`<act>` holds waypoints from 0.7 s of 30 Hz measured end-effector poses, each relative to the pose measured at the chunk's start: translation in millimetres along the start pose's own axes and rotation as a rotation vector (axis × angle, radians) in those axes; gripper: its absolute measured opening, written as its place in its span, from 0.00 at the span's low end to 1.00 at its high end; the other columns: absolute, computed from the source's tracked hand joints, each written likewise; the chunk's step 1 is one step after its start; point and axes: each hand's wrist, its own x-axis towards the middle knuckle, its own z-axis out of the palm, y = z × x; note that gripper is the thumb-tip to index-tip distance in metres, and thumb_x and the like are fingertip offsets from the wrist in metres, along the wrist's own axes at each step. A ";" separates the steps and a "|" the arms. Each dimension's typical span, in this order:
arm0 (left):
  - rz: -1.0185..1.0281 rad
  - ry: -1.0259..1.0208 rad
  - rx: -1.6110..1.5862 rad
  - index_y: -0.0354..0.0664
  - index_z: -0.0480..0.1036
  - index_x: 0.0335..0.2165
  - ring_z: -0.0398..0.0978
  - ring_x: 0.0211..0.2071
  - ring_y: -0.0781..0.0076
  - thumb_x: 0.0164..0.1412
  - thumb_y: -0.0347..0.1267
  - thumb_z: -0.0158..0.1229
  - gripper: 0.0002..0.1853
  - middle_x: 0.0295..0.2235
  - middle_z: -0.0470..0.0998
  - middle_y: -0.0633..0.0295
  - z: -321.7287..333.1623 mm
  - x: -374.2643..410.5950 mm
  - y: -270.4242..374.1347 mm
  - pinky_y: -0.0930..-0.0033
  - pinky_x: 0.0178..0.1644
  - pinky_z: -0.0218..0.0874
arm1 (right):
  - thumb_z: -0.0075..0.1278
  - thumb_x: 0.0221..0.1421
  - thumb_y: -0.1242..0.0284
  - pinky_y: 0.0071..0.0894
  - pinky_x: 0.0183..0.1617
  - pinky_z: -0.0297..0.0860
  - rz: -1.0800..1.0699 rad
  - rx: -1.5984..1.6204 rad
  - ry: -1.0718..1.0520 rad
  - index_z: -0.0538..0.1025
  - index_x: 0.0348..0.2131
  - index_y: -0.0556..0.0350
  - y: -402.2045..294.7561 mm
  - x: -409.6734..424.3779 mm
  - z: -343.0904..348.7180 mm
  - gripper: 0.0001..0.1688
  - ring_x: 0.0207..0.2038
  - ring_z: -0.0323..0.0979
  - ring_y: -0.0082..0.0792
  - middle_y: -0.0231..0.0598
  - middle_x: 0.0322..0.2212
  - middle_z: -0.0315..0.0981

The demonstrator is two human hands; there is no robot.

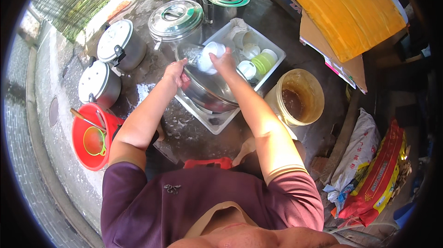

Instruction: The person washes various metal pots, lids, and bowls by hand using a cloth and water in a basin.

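My left hand (pixel 176 72) grips the left rim of a large stainless steel basin (pixel 204 92), which is tilted over a white plastic crate (pixel 221 126). In my right hand (pixel 223 61) is a white plastic container (pixel 211 54), held above the basin; it looks blurred, with splashing water at its left. Beside the basin, the crate holds a green-banded container (pixel 264 61), a round white-lidded container (pixel 247 70) and a whitish cloth or bag (pixel 238 24).
Lidded steel pots (pixel 175 19) and pressure cookers (pixel 116 40) stand beyond and left. A red bucket (pixel 78 144) with utensils is at left. At right are a yellowish bucket (pixel 320 99), an orange-yellow box (pixel 346 9) and filled sacks (pixel 356 151).
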 end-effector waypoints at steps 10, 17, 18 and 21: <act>0.300 0.038 0.171 0.42 0.68 0.28 0.61 0.10 0.79 0.51 0.24 0.54 0.04 0.16 0.68 0.68 11.9 -54.7 6.9 0.76 0.10 0.52 | 0.57 0.44 0.61 0.45 0.47 0.67 -0.150 -0.457 0.504 0.59 0.52 0.54 123.1 -32.5 -205.8 0.39 0.44 0.69 0.52 0.54 0.42 0.69; 0.665 0.028 0.339 0.36 0.71 0.27 0.66 0.20 0.81 0.48 0.23 0.53 0.04 0.20 0.71 0.67 31.3 -35.3 -17.7 0.76 0.23 0.58 | 0.54 0.46 0.62 0.46 0.52 0.63 0.436 -0.619 0.665 0.53 0.56 0.50 245.2 -91.4 -279.7 0.42 0.47 0.66 0.59 0.63 0.45 0.64; 0.798 0.032 0.402 0.35 0.71 0.25 0.65 0.21 0.82 0.47 0.23 0.52 0.03 0.20 0.71 0.68 16.9 -18.5 -26.6 0.77 0.25 0.58 | 0.53 0.46 0.62 0.47 0.52 0.63 0.451 -0.636 0.604 0.53 0.56 0.50 243.3 -91.6 -263.6 0.41 0.47 0.66 0.60 0.63 0.46 0.63; 0.944 0.102 0.626 0.36 0.70 0.24 0.63 0.20 0.81 0.46 0.24 0.52 0.03 0.18 0.70 0.67 30.8 6.0 -48.8 0.75 0.26 0.59 | 0.49 0.49 0.66 0.50 0.44 0.69 0.525 -0.180 0.692 0.56 0.55 0.48 270.1 -87.2 -274.0 0.35 0.45 0.68 0.54 0.55 0.47 0.64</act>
